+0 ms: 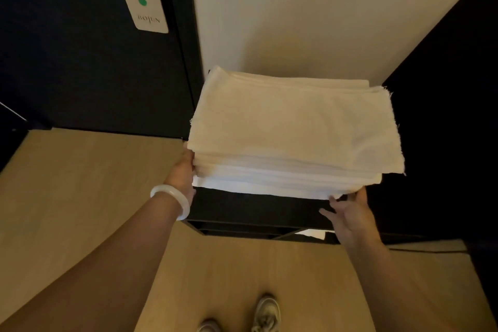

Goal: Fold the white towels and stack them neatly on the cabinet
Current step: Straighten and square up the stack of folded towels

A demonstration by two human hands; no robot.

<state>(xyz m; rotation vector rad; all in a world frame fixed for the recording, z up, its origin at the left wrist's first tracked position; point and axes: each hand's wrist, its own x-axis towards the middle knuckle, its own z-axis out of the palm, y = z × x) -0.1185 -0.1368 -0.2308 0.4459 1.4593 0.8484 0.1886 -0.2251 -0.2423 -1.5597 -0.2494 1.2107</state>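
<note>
Dark cabinet (256, 209), stack of folded white towels (291, 129) on its top, apparently filling most of it

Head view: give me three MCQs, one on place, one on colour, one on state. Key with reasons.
1. The towel stack sits on: A) a bed B) the dark cabinet C) a chair
2. The bracelet is: A) red B) black C) white
3. The right hand is: A) touching the stack's lower right corner B) clenched, away from the stack C) gripping a cup
Key: 1 B, dark top shows under the stack's front edge; 2 C, pale white band; 3 A, fingertips meet the stack's bottom layers.
</note>
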